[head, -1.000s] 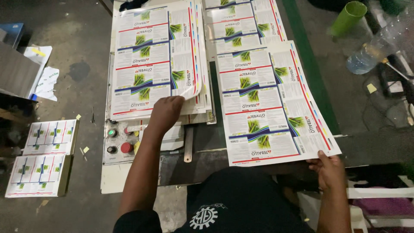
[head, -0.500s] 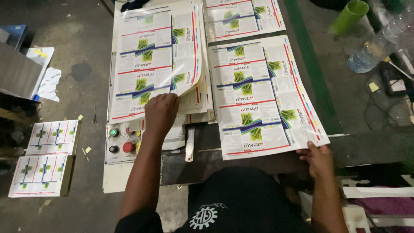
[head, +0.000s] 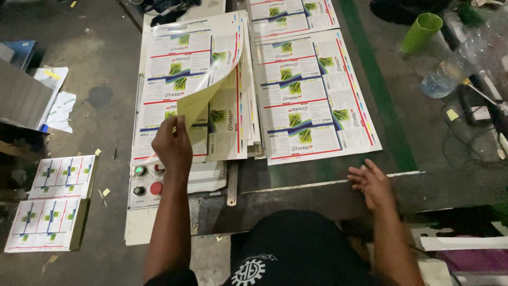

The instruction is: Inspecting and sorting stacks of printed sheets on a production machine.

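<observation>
The left hand (head: 172, 145) pinches the near corner of the top printed sheet (head: 198, 74), peeling it up off the stack (head: 233, 122) so its pale yellow underside shows. The right hand (head: 373, 185) lies open and empty, fingers spread on the dark tabletop (head: 317, 196), just short of the sheet laid out to the right (head: 312, 90). It looks like mid-transfer; carrying the curling sheet across would call for a second hold.
</observation>
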